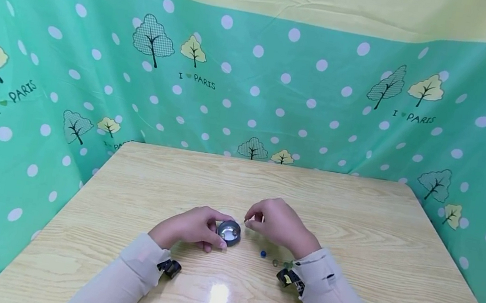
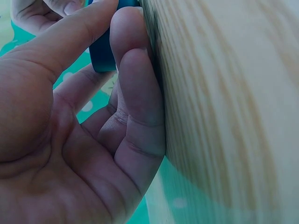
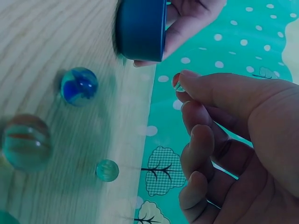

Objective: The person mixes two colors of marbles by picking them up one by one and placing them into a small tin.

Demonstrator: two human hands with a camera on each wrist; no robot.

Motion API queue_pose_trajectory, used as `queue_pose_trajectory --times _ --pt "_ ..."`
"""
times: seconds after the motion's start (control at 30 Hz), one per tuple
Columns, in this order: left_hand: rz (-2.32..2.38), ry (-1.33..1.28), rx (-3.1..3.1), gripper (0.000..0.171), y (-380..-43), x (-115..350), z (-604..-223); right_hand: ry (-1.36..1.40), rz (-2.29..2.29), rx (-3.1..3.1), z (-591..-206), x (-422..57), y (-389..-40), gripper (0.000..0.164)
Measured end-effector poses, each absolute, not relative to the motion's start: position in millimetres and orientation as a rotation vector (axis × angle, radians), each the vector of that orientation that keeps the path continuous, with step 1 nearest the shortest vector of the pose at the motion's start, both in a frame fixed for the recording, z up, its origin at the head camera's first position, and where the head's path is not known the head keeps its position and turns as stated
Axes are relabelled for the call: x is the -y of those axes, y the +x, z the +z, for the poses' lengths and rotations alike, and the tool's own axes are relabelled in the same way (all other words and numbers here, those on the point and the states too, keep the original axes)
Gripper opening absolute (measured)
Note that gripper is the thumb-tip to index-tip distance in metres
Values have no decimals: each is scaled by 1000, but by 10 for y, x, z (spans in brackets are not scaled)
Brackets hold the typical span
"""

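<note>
On the wooden table stands a small, dark blue-grey round container, its shiny inside facing up with what look like marbles in it. My left hand grips it from the left between thumb and fingers. To its right, my right hand pinches a small clear marble with red in it between thumb and index finger. This marble is apart from the container and above the tabletop. In the right wrist view, the other fingers are loosely bent. The left wrist view shows only part of the container.
Near the right wrist lie a blue marble, a clear marble with orange streaks and a small greenish marble. Part of another green marble shows at the corner. A green dotted curtain hangs behind the table.
</note>
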State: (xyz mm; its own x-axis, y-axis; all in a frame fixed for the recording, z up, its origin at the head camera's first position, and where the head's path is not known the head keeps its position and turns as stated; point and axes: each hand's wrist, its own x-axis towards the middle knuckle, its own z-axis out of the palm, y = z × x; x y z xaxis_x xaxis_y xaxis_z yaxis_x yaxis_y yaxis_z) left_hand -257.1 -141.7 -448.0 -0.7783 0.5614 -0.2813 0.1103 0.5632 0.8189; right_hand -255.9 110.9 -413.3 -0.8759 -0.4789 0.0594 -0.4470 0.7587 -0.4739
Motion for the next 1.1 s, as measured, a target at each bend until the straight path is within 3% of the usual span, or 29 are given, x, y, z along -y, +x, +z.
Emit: queue_pose_trajectory --times 0.5,1.1 --pt "1119 564 -2298 59 -2587 1421 -4501 -845 -727 -2871 -4226 -1051 -2548 8" --pt "1112 538 -2303 66 -2585 1423 -4490 -907 -709 -2848 -4206 -958 -2477 10"
